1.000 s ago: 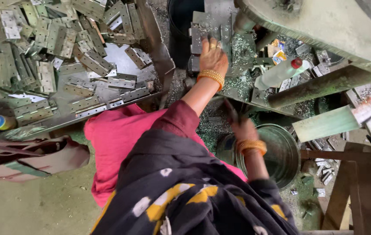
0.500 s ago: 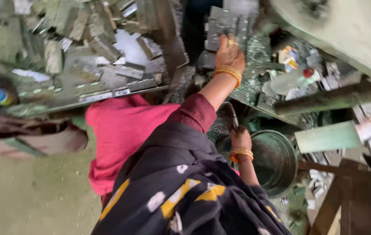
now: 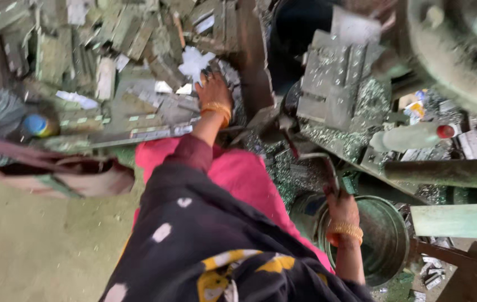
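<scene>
My left hand (image 3: 214,89) has swung from the press over to the plates (image 3: 137,106), fingers spread on them; my right hand (image 3: 342,210) stays clamped on the lever (image 3: 328,173).

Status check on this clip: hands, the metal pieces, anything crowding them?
Left hand reaching into pile of flat metal pieces. Right hand gripping a lever handle above a metal bucket. Loose scrap all around.

A single head-worn camera looks steeply down, close over the person's own body, tilted toward the cluttered workbench (image 3: 137,134).
</scene>
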